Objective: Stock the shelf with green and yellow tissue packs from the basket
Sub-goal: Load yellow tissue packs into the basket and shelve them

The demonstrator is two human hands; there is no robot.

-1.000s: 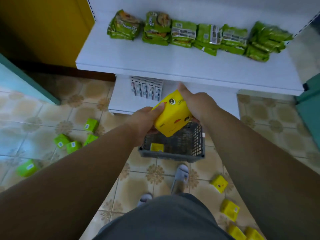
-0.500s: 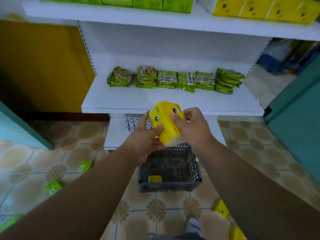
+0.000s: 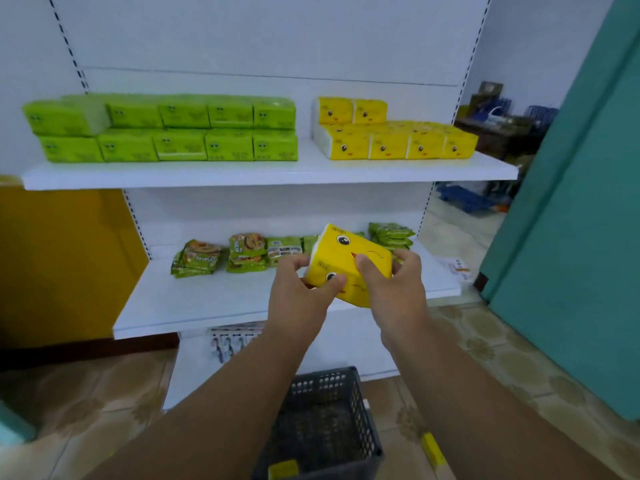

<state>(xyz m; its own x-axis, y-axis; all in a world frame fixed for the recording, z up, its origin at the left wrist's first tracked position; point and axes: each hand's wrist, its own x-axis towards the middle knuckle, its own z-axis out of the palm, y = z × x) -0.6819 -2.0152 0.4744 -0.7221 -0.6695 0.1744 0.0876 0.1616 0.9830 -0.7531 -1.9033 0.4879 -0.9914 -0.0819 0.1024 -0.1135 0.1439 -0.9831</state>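
Both hands hold a yellow tissue pack (image 3: 349, 261) with a cartoon face in front of the middle shelf. My left hand (image 3: 298, 299) grips its lower left end, and my right hand (image 3: 398, 289) grips its right end with the thumb on the front. The upper shelf (image 3: 270, 174) carries two rows of green tissue packs (image 3: 166, 129) on the left and stacked yellow tissue packs (image 3: 394, 136) on the right. Down on the floor stands the dark basket (image 3: 329, 424), with one small yellow pack (image 3: 283, 470) inside.
Green snack bags (image 3: 242, 252) line the back of the middle shelf (image 3: 194, 299). A teal panel (image 3: 575, 237) stands at the right and a yellow wall (image 3: 62, 258) at the left. A yellow pack (image 3: 433, 448) lies on the tiled floor beside the basket.
The view has tilted up, bringing the upper shelf into sight. Both hands have raised the yellow pack from above the basket to the middle shelf's height and turned it.
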